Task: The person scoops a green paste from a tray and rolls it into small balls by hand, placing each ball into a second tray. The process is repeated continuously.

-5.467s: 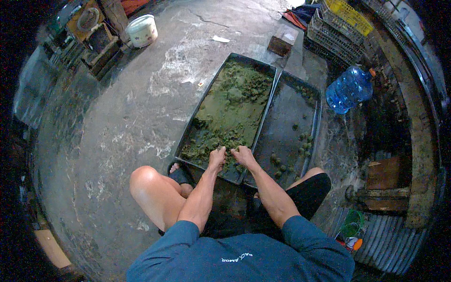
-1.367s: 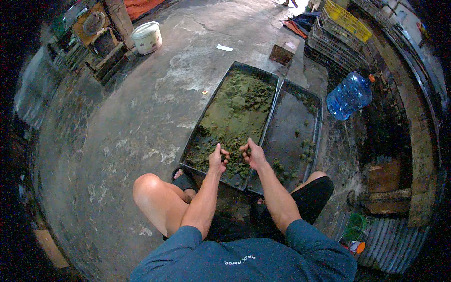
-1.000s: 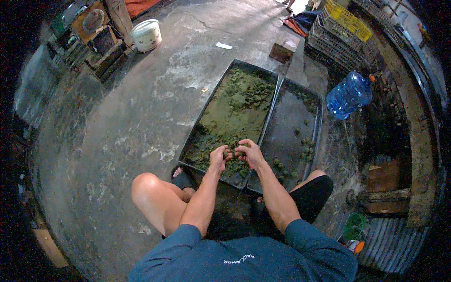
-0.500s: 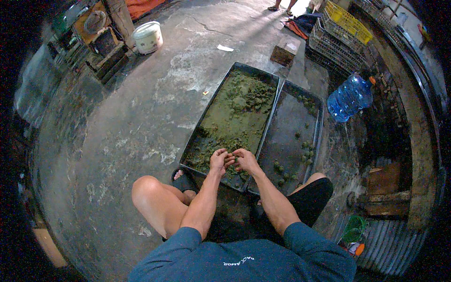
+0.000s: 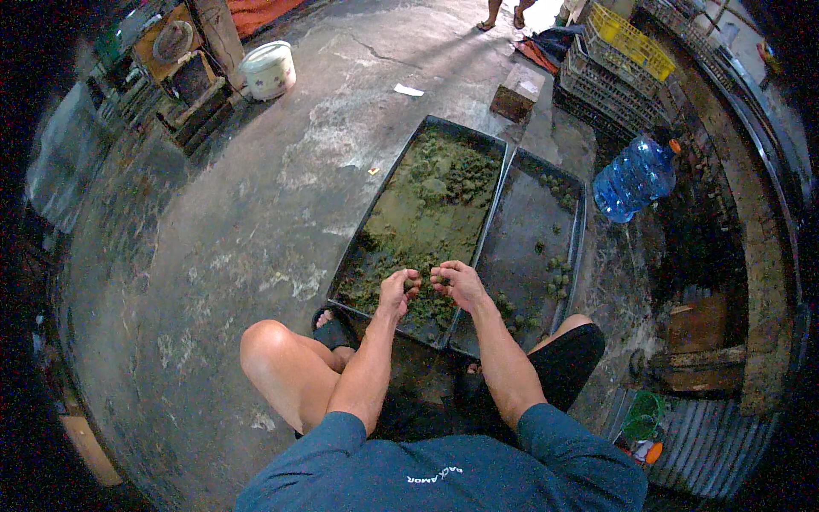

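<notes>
A black tray (image 5: 371, 205) of wet green, clumpy material (image 5: 444, 179) sits in front of my bent legs, beside a second black tray (image 5: 520, 222) with scattered green clumps (image 5: 559, 278). My left hand (image 5: 399, 288) and my right hand (image 5: 455, 282) are a small distance apart over the near end of the first tray, fingers curled inward. Each has a small dark green clump in its fingers, partly hidden by them.
A white bucket (image 5: 268, 72) stands back left. Stacked plastic crates (image 5: 618, 64), a block (image 5: 516, 94) and a blue water jug (image 5: 636, 179) are at the right. Another person's feet (image 5: 499, 19) are at the far back. A green mesh container (image 5: 641, 416) lies lower right.
My hands, nearly together half a second ago, have parted slightly, the right one moving right and up. The other person's feet have come into fuller view at the back.
</notes>
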### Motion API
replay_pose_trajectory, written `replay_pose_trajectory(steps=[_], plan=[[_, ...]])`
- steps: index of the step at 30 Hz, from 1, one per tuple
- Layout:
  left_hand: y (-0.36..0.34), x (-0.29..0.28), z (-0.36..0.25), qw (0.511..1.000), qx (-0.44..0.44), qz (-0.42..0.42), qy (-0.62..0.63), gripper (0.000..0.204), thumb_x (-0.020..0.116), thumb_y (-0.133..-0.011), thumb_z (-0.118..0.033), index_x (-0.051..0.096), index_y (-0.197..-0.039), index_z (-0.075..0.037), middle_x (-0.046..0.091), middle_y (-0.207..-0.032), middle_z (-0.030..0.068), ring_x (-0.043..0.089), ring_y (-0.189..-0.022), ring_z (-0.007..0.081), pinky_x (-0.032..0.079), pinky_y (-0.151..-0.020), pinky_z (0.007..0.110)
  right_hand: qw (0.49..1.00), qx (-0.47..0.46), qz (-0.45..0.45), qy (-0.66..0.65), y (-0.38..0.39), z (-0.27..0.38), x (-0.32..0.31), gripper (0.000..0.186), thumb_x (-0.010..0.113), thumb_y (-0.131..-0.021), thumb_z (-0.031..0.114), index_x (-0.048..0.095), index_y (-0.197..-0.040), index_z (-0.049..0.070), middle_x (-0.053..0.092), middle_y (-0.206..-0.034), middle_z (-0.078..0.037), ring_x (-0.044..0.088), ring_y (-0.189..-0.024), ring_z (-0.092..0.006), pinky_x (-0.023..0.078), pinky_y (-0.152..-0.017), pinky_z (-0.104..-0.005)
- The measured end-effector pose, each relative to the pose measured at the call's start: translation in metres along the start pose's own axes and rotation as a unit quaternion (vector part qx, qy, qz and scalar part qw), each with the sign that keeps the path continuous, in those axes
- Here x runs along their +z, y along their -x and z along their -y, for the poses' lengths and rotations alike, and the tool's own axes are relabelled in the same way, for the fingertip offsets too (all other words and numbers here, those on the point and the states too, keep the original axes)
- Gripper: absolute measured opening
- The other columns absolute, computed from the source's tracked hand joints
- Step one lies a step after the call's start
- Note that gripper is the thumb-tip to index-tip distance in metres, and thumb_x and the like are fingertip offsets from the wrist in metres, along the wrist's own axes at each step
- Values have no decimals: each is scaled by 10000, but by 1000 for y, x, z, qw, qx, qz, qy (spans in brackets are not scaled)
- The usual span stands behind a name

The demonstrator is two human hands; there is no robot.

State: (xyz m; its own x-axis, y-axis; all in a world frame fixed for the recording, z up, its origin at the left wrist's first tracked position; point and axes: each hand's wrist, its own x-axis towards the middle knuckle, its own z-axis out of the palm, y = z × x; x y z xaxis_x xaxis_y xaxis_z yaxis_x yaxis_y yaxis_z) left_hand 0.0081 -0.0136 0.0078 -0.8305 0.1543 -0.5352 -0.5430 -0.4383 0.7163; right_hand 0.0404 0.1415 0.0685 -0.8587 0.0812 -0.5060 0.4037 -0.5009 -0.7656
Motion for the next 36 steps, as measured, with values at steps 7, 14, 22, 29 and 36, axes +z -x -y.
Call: replay_pose_trajectory(steps=[7, 14, 22, 29, 36], plan=[[-3, -18, -6, 994, -40, 36, 98, 384, 418, -928, -411, 528, -759, -84, 533, -581, 44, 449, -416, 129, 288, -337, 231, 999, 29, -42, 13, -1, 1, 2, 379, 493, -890, 428, 531, -742, 81, 536, -649, -50, 466, -480, -132, 341, -403, -253], [-3, -13, 0, 995, -50, -41, 81, 350, 419, -929, -400, 524, -790, -96, 549, -645, 53, 422, -405, 120, 254, -324, 236, 975, 4, -77, 207, -5, -25, 13, 366, 507, -880, 403, 519, -713, 77, 550, -636, -54, 469, -478, -128, 339, -410, -254], [-8, -39, -4, 987, -79, -39, 136, 362, 445, -895, -485, 490, -748, -157, 511, -618, 14, 382, -412, 112, 244, -341, 226, 995, 90, -34, 21, -6, -12, -1, 397, 461, -892, 481, 505, -735, 118, 506, -629, -31, 409, -446, -118, 304, -391, -245], [-13, -31, 55, 976, -194, -96, -32, 473, 368, -912, -497, 493, -793, -57, 492, -643, 61, 418, -478, 142, 300, -399, 274, 962, 73, -121, 235, 6, -53, -31, 391, 469, -885, 388, 501, -661, 69, 469, -550, -37, 380, -395, -133, 284, -382, -288], [19, 82, 60, 949, -244, 200, -23, 606, 358, -900, -543, 493, -1011, 38, 584, -700, 131, 552, -549, 190, 429, -469, 285, 890, -67, -447, -59, 28, -39, -188, 360, 375, -920, 351, 455, -846, 8, 496, -604, -108, 502, -464, -230, 462, -422, -358]])
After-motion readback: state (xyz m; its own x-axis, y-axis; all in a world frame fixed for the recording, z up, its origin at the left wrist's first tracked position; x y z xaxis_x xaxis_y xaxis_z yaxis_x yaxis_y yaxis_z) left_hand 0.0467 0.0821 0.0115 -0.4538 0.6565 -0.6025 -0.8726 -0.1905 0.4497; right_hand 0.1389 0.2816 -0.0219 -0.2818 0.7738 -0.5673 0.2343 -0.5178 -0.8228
